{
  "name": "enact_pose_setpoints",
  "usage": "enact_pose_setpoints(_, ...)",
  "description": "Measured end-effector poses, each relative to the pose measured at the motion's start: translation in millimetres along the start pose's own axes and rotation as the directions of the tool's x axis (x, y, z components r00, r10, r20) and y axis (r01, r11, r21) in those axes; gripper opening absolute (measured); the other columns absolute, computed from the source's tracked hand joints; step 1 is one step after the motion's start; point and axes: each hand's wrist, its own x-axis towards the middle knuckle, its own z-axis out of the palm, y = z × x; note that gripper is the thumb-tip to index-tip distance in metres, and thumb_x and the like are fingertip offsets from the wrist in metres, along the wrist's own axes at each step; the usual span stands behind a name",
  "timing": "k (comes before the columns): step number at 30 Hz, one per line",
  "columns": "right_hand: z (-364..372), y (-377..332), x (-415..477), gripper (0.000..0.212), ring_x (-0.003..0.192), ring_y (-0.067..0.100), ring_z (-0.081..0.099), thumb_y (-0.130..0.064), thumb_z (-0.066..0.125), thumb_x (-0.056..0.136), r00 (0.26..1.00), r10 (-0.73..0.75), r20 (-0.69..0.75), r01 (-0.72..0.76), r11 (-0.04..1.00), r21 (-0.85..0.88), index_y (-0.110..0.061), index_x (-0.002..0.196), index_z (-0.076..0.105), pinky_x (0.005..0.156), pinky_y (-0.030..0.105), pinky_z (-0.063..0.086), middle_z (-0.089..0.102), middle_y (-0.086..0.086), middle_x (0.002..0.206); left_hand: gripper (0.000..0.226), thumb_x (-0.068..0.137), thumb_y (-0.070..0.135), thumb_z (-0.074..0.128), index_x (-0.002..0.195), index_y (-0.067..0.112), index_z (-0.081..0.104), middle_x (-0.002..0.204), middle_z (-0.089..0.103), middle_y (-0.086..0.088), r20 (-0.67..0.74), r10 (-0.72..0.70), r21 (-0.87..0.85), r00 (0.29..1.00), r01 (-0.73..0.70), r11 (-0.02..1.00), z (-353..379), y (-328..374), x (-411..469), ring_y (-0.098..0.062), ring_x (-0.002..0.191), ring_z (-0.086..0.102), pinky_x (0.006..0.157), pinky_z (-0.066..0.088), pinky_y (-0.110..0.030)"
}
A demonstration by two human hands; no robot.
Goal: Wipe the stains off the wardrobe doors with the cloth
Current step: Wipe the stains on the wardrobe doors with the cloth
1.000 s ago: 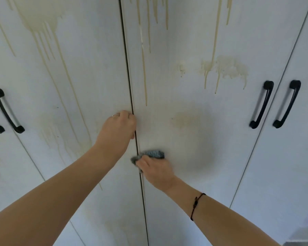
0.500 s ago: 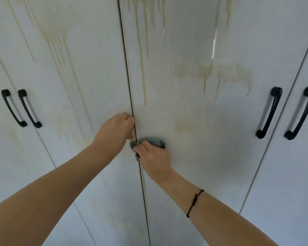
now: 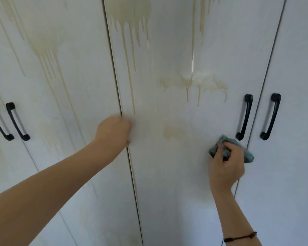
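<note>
Firmly, the right hand (image 3: 226,167) keeps its grip clenched round one crumpled blue-grey cloth (image 3: 248,155), pressing it to a white wardrobe door (image 3: 167,183) just beside one of four black bar handles (image 3: 245,118). The left hand (image 3: 114,132) sits curled at the seam between the two middle doors; whether its grip holds the edge cannot be told. Four doors show, with tan drip stains (image 3: 130,18) higher up.

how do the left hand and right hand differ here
The left hand shows no cloth and sits at the seam between two wardrobe doors; the right hand grips the cloth further right, near a black handle. The left hand is higher than the right hand. Only the right arm shows a dark bracelet. Both are against the doors.
</note>
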Motion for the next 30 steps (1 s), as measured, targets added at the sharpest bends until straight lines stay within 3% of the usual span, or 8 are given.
enact_pose_setpoints(6, -9.2, 37.6, -109.9, 0.065, 0.066, 0.032, 0.063, -0.063, 0.029, 0.102, 0.949, 0.133, 0.284, -0.128, 0.991, -0.037, -0.006, 0.101, 0.059, 0.061, 0.029, 0.043, 0.065, 0.012, 0.083, 0.029, 0.084, 0.032, 0.078, 0.102, 0.012, 0.068, 0.103, 0.066, -0.008, -0.040, 0.022, 0.087, 0.999, -0.018, 0.996, 2.1, -1.3, 1.2, -0.030, 0.098, 0.066, 0.066, 0.044, -0.033)
enact_pose_setpoints(10, -26.6, 39.6, -82.4, 0.017, 0.084, 0.031, 0.066, -0.032, 0.060, 0.100, 0.914, 0.354, 0.197, -0.353, 0.935, -0.043, -0.021, 0.110, 0.051, 0.069, 0.034, 0.047, 0.063, -0.001, 0.093, 0.020, 0.086, 0.023, 0.076, 0.103, 0.014, 0.071, 0.101, 0.067, -0.007, -0.072, 0.019, 0.158, 0.997, -0.007, 0.987, 4.1, 1.4, 1.6, -0.030, 0.098, 0.068, 0.063, 0.041, -0.033)
enact_pose_setpoints(12, -31.3, 37.3, -50.1, 0.033, 0.099, 0.028, 0.063, -0.028, 0.068, 0.096, 0.883, 0.463, 0.075, -0.466, 0.884, 0.022, -0.017, 0.118, 0.046, 0.081, 0.039, 0.050, 0.061, 0.001, 0.110, 0.019, 0.086, 0.020, 0.075, 0.104, 0.015, 0.071, 0.102, 0.068, -0.008, -0.088, 0.012, 0.178, 0.996, 0.004, 0.984, 5.4, 1.6, 2.1, -0.030, 0.099, 0.068, 0.063, 0.041, -0.033)
enact_pose_setpoints(14, -37.2, 31.2, -20.2, 0.046, 0.100, 0.018, 0.059, -0.027, 0.073, 0.093, 0.859, 0.511, 0.024, -0.510, 0.853, 0.108, -0.013, 0.123, 0.043, 0.083, 0.026, 0.049, 0.057, -0.002, 0.115, 0.020, 0.086, 0.019, 0.076, 0.105, 0.016, 0.072, 0.103, 0.068, -0.008, -0.105, 0.001, 0.187, 0.994, 0.019, 0.982, 6.7, 2.5, 2.2, -0.030, 0.100, 0.068, 0.064, 0.041, -0.034)
enact_pose_setpoints(16, -39.7, 23.4, 1.3, 0.051, 0.097, 0.010, 0.058, -0.027, 0.077, 0.089, 0.863, 0.504, 0.030, -0.502, 0.851, 0.152, -0.012, 0.124, 0.043, 0.079, 0.013, 0.046, 0.056, -0.008, 0.112, 0.021, 0.086, 0.016, 0.075, 0.106, 0.016, 0.071, 0.103, 0.068, -0.008, -0.118, -0.024, 0.188, 0.993, 0.046, 0.981, 8.8, 6.5, 2.1, -0.030, 0.100, 0.068, 0.063, 0.041, -0.034)
enact_pose_setpoints(21, -28.9, 8.2, -12.7, 0.030, 0.087, -0.007, 0.060, -0.025, 0.072, 0.093, 0.917, 0.352, 0.187, -0.367, 0.929, 0.052, -0.016, 0.114, 0.052, 0.070, 0.009, 0.046, 0.057, -0.019, 0.096, 0.019, 0.085, 0.013, 0.075, 0.103, 0.016, 0.070, 0.097, 0.067, -0.006, -0.144, -0.077, 0.181, 0.987, 0.103, 0.978, 15.7, 12.5, -0.9, -0.029, 0.095, 0.069, 0.059, 0.040, -0.033)
enact_pose_setpoints(25, -46.9, 34.0, -46.9, 0.032, 0.087, 0.006, 0.066, -0.023, 0.072, 0.093, 0.909, 0.314, 0.274, -0.337, 0.941, 0.041, -0.050, 0.088, 0.056, 0.078, 0.047, 0.059, 0.065, -0.029, 0.089, 0.017, 0.084, 0.013, 0.076, 0.100, 0.013, 0.072, 0.096, 0.068, -0.009, -0.152, -0.106, 0.154, 0.983, 0.129, 0.980, 17.1, 13.2, -2.9, -0.032, 0.092, 0.069, 0.059, 0.040, -0.033)
enact_pose_setpoints(30, -50.9, 25.5, 20.8, 0.019, 0.094, -0.006, 0.063, -0.013, 0.075, 0.090, 0.952, 0.268, 0.148, -0.297, 0.928, 0.225, -0.029, 0.089, 0.066, 0.096, 0.031, 0.055, 0.067, -0.026, 0.095, 0.022, 0.083, 0.009, 0.077, 0.104, 0.008, 0.071, 0.101, 0.067, -0.015, -0.135, -0.178, 0.102, 0.975, 0.192, 0.976, 14.7, 17.8, 4.1, -0.037, 0.096, 0.067, 0.062, 0.042, -0.036)
